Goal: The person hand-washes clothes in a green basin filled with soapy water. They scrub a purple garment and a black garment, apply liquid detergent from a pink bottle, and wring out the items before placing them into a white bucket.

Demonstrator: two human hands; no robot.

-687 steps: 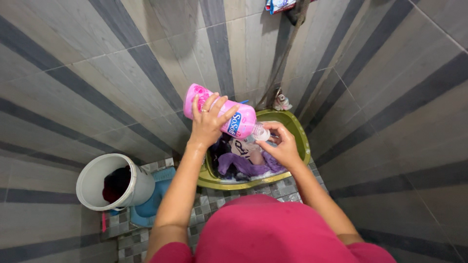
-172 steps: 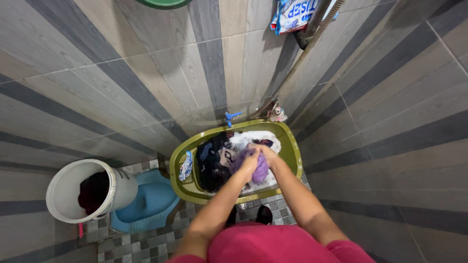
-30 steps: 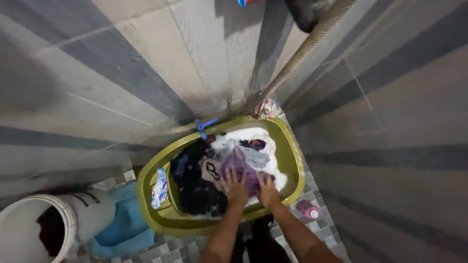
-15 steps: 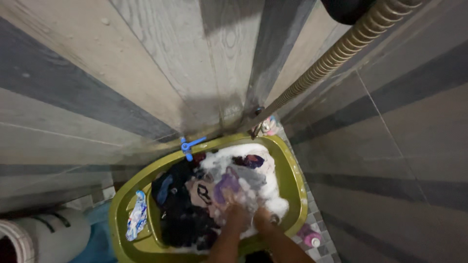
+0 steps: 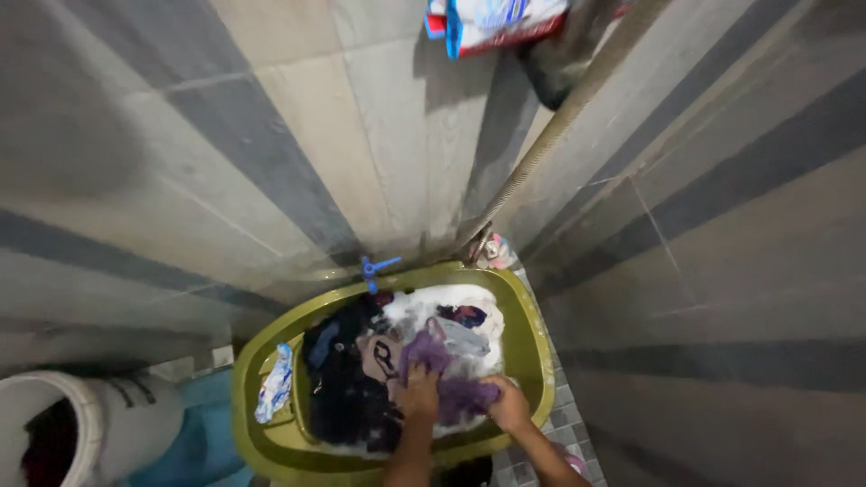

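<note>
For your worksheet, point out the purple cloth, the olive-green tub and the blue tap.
purple cloth [image 5: 456, 390]: head view, on the bunched middle between the hands.
olive-green tub [image 5: 530, 338]: head view, on its right rim.
blue tap [image 5: 373, 269]: head view, on its handle.

Single head-worn view, looking steeply down from standing height into tiled corner; olive basin [image 5: 532, 334] low centre, well below lens, both forearms entering from bottom edge.

The white bucket [image 5: 81, 433] is cut off at the edge; its dark contents perhaps clothes.
</note>
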